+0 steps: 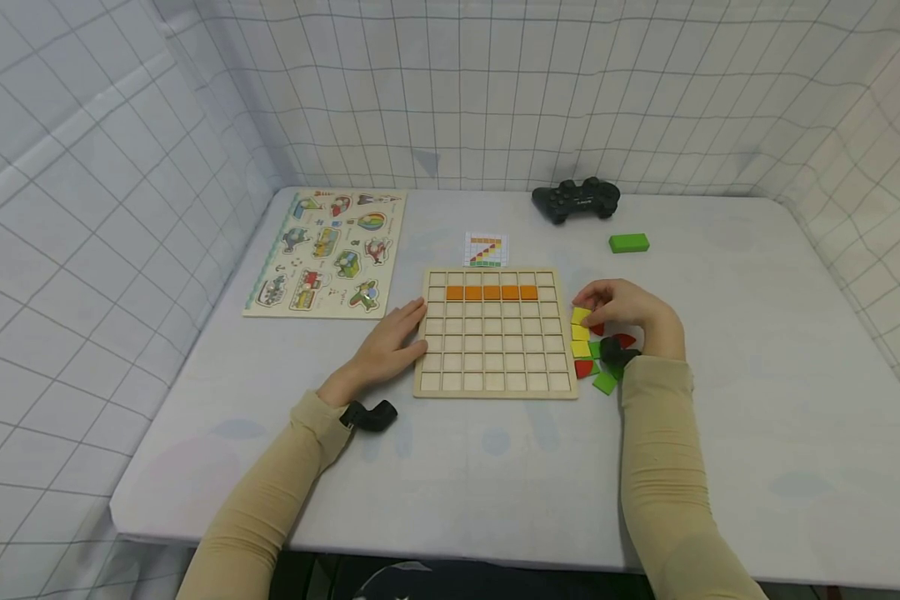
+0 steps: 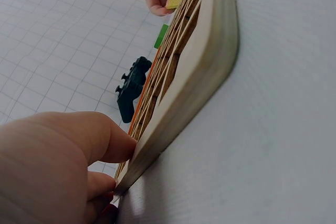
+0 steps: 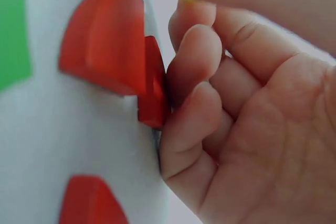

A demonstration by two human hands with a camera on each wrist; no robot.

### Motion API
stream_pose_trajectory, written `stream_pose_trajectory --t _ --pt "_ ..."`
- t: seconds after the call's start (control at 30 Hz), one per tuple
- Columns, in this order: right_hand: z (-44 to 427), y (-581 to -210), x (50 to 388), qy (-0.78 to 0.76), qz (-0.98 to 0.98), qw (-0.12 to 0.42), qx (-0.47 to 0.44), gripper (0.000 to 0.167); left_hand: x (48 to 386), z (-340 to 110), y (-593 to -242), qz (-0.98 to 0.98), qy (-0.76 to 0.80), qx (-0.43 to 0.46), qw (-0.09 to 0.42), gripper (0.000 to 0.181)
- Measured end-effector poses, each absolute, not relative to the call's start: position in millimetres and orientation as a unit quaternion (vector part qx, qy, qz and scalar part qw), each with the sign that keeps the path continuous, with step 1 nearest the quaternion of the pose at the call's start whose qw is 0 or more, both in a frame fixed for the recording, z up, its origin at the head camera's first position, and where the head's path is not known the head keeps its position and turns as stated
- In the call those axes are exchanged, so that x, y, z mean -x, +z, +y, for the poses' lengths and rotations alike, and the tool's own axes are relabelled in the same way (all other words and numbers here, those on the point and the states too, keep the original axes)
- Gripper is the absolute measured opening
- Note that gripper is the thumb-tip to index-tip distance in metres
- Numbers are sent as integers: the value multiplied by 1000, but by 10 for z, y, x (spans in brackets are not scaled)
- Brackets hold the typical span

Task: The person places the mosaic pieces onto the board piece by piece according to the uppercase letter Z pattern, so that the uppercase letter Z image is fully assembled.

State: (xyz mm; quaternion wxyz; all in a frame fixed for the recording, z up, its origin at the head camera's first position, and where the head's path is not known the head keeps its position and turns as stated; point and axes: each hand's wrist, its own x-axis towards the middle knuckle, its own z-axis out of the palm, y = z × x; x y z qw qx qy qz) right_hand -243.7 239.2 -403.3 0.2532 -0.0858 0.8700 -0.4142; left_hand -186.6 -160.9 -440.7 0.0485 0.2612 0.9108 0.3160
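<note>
A wooden grid board point(image 1: 495, 393) lies flat, with a row of several orange squares point(image 1: 492, 292) in its second row from the top. My left hand point(image 1: 382, 346) rests against the board's left edge, its thumb point(image 2: 113, 140) on the rim. Just right of the board, my right hand point(image 1: 626, 308) pinches a yellow tile point(image 2: 172, 2) between thumb and fingertips. Under and beside that hand lie yellow tiles point(image 1: 581, 349), green tiles point(image 1: 604, 382) and red rounded pieces point(image 3: 107, 40), some partly hidden by the hand and wrist camera.
A small pattern card point(image 1: 486, 249) touches or nearly touches the board's top edge. At the back left lies a picture puzzle board point(image 1: 326, 254). A black game controller point(image 1: 576, 200) and a green block point(image 1: 629, 242) are at the back right.
</note>
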Motion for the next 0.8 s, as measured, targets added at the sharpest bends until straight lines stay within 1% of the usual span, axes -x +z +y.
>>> stream_pose_trajectory --t 0.2,0.53,0.67,0.8 --pt "2411 -4026 2437 -409 874 253 69 31 1867 -1610 -4411 911 314 -262 48 62" --pt "2356 -3890 2425 -393 879 250 98 25 1873 -1616 -4420 910 318 -263 48 62" --pt "2269 -3810 2427 -388 885 233 107 21 1877 -1618 -4429 911 315 -262 48 62" --pt "2162 -3762 2433 -373 897 209 112 22 1877 -1618 -4430 911 314 -262 49 62"
